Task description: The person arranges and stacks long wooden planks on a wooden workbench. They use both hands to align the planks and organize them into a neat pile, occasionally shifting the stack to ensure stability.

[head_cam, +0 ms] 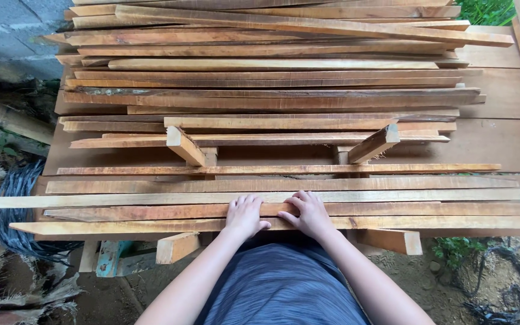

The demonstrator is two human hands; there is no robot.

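Both hands lie flat, fingers spread and gripping nothing: left hand (245, 215) and right hand (309, 213) side by side on the long reddish-brown wooden slats (392, 209) at the bench's (501, 90) near edge, slats running crosswise under them.

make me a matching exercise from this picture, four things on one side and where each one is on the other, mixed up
Things:
1. left hand
2. grey concrete block wall
3. green leafy plants
4. coil of dark cable

Places:
A. top right corner
B. flat on the long thin wooden slats nearest the person, beside the right hand
C. on the ground, left of the bench
D. top left corner

Pairs: 1-B, 2-D, 3-A, 4-C
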